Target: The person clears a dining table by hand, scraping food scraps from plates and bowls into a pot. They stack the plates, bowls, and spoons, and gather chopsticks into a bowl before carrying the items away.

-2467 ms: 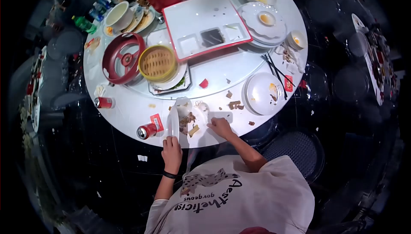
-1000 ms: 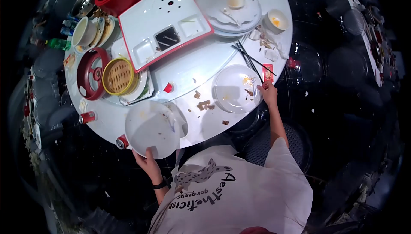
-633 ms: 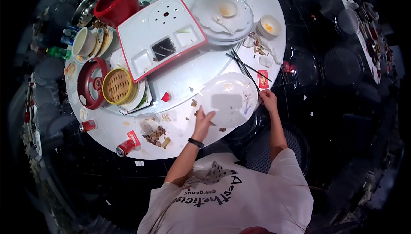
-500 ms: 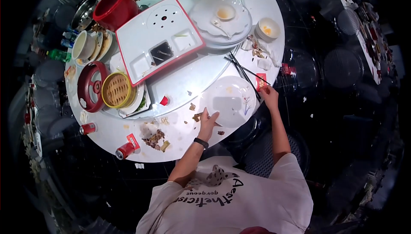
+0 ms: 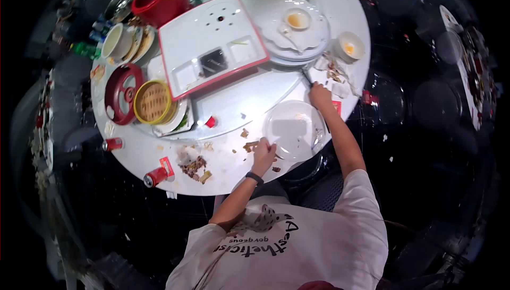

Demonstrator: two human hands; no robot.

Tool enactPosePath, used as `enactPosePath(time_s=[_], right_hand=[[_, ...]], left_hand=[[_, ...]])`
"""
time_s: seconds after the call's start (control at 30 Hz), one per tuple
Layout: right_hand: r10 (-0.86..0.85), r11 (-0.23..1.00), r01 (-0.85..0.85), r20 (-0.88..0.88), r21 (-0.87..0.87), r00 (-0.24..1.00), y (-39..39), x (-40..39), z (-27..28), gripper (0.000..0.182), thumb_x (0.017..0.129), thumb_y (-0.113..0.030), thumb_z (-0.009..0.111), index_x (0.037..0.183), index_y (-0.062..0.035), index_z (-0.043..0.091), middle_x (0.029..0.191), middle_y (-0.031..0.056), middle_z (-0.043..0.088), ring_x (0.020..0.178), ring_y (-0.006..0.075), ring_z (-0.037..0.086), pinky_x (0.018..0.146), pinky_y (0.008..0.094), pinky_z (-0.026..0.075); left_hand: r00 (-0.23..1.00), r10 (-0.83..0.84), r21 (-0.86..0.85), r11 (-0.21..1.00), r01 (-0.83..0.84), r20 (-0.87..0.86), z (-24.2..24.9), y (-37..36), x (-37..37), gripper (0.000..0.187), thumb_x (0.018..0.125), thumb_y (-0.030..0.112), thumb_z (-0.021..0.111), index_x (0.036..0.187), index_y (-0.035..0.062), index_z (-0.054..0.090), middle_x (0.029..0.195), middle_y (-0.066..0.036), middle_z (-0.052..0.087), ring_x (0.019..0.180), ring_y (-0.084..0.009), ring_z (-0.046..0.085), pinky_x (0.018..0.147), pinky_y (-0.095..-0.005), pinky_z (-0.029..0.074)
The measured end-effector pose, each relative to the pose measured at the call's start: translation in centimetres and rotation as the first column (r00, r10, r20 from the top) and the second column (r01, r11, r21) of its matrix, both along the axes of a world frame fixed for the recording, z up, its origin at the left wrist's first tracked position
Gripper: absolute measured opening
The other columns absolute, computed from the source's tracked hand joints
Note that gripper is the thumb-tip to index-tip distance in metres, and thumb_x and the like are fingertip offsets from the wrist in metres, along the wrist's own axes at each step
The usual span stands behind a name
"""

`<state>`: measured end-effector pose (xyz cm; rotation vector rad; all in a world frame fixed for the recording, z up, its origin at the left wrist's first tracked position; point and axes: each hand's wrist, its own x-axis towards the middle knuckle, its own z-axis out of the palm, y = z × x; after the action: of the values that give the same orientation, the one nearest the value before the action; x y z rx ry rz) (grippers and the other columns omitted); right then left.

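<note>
Wrapped around dark chopsticks (image 5: 306, 76), my right hand (image 5: 320, 96) is closed beside the far right rim of a white plate (image 5: 289, 130). Their tips point up toward the stacked dishes (image 5: 297, 58). My left hand (image 5: 264, 154), with a dark band on its wrist, grips the plate's near left rim. That plate lies close to the table's front edge, with small food scraps on it. A red packet (image 5: 337, 107) is partly covered by my right forearm. Brown food scraps (image 5: 250, 146) lie just left of the plate.
A white tray with a red rim (image 5: 183, 43) covers much of the glass turntable (image 5: 239, 99). At the left are a bamboo steamer (image 5: 154, 102), a red ring-shaped piece (image 5: 113, 99) and a red pot (image 5: 161, 2). Red cans (image 5: 155, 177) stand near the edge. A bowl (image 5: 349, 47) is at right.
My right hand has moved up and left from the red packet and closed around the chopsticks, gathering them. My left hand stays at the plate's rim, its fingers more curled. The view has shifted slightly.
</note>
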<state>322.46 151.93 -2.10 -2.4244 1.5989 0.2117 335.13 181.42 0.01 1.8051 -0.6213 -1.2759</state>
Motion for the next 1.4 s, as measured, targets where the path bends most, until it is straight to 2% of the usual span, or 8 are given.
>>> enactPosePath(time_s=[0.2, 0.4, 0.5, 0.6, 0.8, 1.0, 1.13, 1.4], right_hand=[[-0.048, 0.999, 0.046, 0.112, 0.021, 0.993, 0.6, -2.3, 1.2, 0.031, 0.087, -0.024, 0.049, 0.102, 0.0019, 0.058, 0.088, 0.024, 0.064, 0.082, 0.0394, 0.064, 0.072, 0.0472, 0.05], [-0.155, 0.988, 0.139, 0.328, 0.073, 0.932, 1.3, -6.5, 5.6, 0.036, 0.089, -0.031, 0.053, 0.098, 0.0032, 0.062, 0.084, 0.0266, 0.064, 0.082, 0.0407, 0.063, 0.072, 0.0466, 0.048], [-0.201, 0.965, 0.262, 0.706, 0.022, 0.679, 1.5, -8.6, 7.1, 0.034, 0.092, -0.029, 0.053, 0.095, 0.0043, 0.062, 0.075, 0.0162, 0.064, 0.067, 0.0241, 0.059, 0.061, 0.034, 0.045], [-0.256, 0.911, 0.354, 0.963, 0.213, 0.08, 1.4, -9.3, 6.5, 0.032, 0.094, -0.029, 0.054, 0.09, 0.0019, 0.061, 0.069, 0.004, 0.057, 0.057, 0.0086, 0.047, 0.05, 0.0214, 0.036], [-0.327, 0.693, 0.662, 0.943, 0.285, -0.064, 2.4, -2.9, 3.0, 0.034, 0.093, -0.035, 0.055, 0.077, -0.0048, 0.054, 0.064, -0.0015, 0.048, 0.054, 0.0082, 0.043, 0.048, 0.0233, 0.032], [-0.183, 0.92, 0.392, 0.887, 0.003, 0.423, 0.3, -5.9, 4.4, 0.03, 0.089, -0.03, 0.059, 0.086, -0.0001, 0.06, 0.067, 0.0085, 0.057, 0.059, 0.0191, 0.053, 0.055, 0.0323, 0.041], [-0.288, 0.953, 0.298, 0.477, 0.056, 0.83, 1.7, -8.7, 3.4, 0.036, 0.084, -0.034, 0.061, 0.094, 0.0004, 0.062, 0.078, 0.0208, 0.065, 0.074, 0.0341, 0.063, 0.068, 0.0415, 0.048], [-0.267, 0.96, 0.23, 0.269, 0.159, 0.926, 5.5, -7.4, 0.8, 0.033, 0.074, -0.018, 0.065, 0.098, 0.0027, 0.056, 0.091, 0.0242, 0.063, 0.087, 0.0401, 0.061, 0.076, 0.0442, 0.049]], left_hand=[[0.989, 0.022, -0.025, 1.0, -0.018, 0.144, -1.1, 1.5, -0.3, 0.028, 0.086, 0.022, 0.061, 0.091, 0.0014, 0.042, 0.077, -0.015, 0.054, 0.062, -0.0277, 0.059, 0.056, -0.0389, 0.047], [0.975, -0.058, -0.057, 0.996, 0.071, 0.214, 1.2, 4.5, 2.0, 0.03, 0.09, 0.024, 0.059, 0.104, 0.002, 0.044, 0.089, -0.012, 0.057, 0.068, -0.0188, 0.061, 0.056, -0.0308, 0.049], [0.969, 0.001, -0.168, 0.985, 0.042, 0.246, 3.4, 6.3, 3.5, 0.029, 0.092, 0.021, 0.057, 0.111, 0.0029, 0.045, 0.091, -0.009, 0.055, 0.066, -0.0141, 0.058, 0.055, -0.0272, 0.05], [0.992, 0.093, -0.091, 0.992, -0.085, 0.088, 4.6, 8.1, 4.9, 0.028, 0.092, 0.02, 0.056, 0.113, 0.0044, 0.046, 0.09, -0.005, 0.052, 0.067, -0.0113, 0.056, 0.057, -0.0256, 0.051], [0.971, 0.229, -0.081, 0.969, -0.234, -0.068, 6.1, 9.7, 6.7, 0.026, 0.093, 0.02, 0.056, 0.112, 0.0049, 0.047, 0.091, -0.005, 0.053, 0.071, -0.0117, 0.057, 0.06, -0.0256, 0.052], [0.974, 0.17, -0.042, 0.983, -0.178, -0.151, 4.8, 8.6, 5.8, 0.024, 0.093, 0.02, 0.056, 0.11, 0.005, 0.048, 0.092, -0.006, 0.054, 0.076, -0.0128, 0.059, 0.064, -0.0259, 0.053], [0.942, 0.135, -0.018, 0.989, -0.148, -0.309, 2.3, 6.7, 3.5, 0.025, 0.094, 0.021, 0.055, 0.111, 0.0055, 0.047, 0.097, -0.006, 0.054, 0.081, -0.0142, 0.06, 0.068, -0.0269, 0.054], [0.811, 0.107, 0.04, 0.994, -0.103, -0.575, 0.2, 2.7, -0.1, 0.052, 0.093, 0.019, 0.055, 0.133, 0.0006, 0.028, 0.107, -0.012, 0.05, 0.098, -0.0191, 0.058, 0.086, -0.0318, 0.051]])
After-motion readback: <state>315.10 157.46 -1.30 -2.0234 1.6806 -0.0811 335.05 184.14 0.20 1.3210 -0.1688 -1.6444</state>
